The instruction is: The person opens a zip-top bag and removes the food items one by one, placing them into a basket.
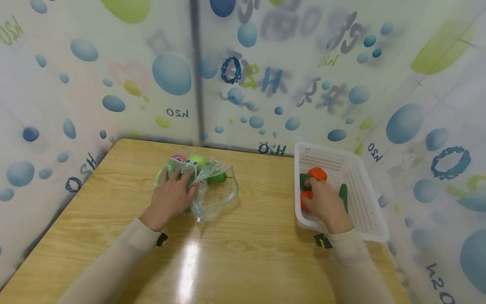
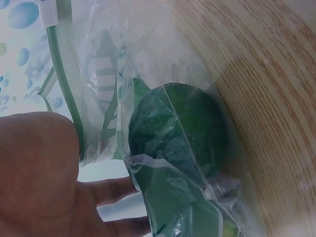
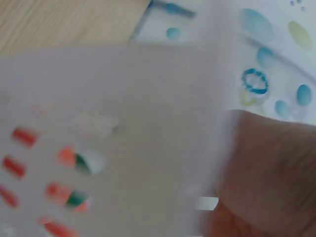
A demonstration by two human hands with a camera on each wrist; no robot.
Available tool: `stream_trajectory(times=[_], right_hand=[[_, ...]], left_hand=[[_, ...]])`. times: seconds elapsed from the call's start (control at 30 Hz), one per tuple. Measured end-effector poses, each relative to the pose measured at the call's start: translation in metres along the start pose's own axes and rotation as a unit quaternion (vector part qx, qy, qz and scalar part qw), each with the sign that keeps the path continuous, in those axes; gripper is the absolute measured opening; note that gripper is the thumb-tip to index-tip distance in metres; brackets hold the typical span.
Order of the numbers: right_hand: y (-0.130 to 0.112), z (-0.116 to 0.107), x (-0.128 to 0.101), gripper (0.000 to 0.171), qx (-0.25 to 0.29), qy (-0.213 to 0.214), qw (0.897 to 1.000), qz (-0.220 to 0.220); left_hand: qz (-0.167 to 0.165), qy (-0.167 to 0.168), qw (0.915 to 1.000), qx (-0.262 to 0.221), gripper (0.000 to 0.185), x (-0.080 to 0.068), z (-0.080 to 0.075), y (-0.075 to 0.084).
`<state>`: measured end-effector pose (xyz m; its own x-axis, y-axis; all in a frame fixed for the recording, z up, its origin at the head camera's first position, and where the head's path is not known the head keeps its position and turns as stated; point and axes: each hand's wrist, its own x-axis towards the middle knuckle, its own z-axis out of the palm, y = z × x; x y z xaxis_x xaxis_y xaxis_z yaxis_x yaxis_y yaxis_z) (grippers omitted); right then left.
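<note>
My left hand (image 1: 174, 189) lies with its fingers spread over a clear zip bag (image 1: 212, 192) on the wooden table (image 1: 243, 253). The bag holds green fruit (image 1: 198, 160) and a pink one (image 1: 178, 158). The left wrist view shows my palm (image 2: 34, 168) beside a dark green fruit (image 2: 177, 128) inside the plastic. My right hand (image 1: 309, 195) is inside the white basket (image 1: 366, 202), fingers curled round an orange-red piece (image 1: 303, 198). Just beyond it lie another orange piece (image 1: 317, 173) and a green one (image 1: 303, 179). In the right wrist view the blurred basket wall (image 3: 123, 123) shows red and green through its slots.
A long dark green vegetable (image 1: 343, 196) lies in the basket to the right of my hand. Printed panels (image 1: 243, 76) with blue bubbles close in the table at the back and on both sides. The basket stands at the table's right edge.
</note>
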<state>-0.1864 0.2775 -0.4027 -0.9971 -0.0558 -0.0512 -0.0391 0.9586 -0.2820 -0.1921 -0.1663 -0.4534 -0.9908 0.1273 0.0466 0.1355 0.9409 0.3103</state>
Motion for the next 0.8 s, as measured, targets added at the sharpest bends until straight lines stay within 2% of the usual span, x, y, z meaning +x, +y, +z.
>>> stream_trajectory(times=[0.23, 0.4, 0.57, 0.8], right_hand=[[-0.026, -0.008, -0.016, 0.039, 0.001, 0.098, 0.993, -0.059], [-0.049, -0.010, -0.024, 0.039, 0.010, 0.125, 0.988, -0.093], [-0.080, 0.000, -0.025, 0.038, 0.019, 0.128, 0.981, -0.145], [-0.125, 0.021, -0.019, 0.037, 0.035, 0.090, 0.973, -0.210]], left_hand=[[0.004, 0.005, 1.0000, 0.001, 0.064, 0.001, 0.000, 0.002], [-0.005, 0.001, 1.0000, 0.002, 0.065, 0.000, 0.000, 0.001], [0.005, 0.010, 0.9999, 0.006, 0.063, -0.001, 0.000, 0.000], [0.017, 0.012, 0.9998, -0.006, 0.060, 0.001, -0.002, -0.001]])
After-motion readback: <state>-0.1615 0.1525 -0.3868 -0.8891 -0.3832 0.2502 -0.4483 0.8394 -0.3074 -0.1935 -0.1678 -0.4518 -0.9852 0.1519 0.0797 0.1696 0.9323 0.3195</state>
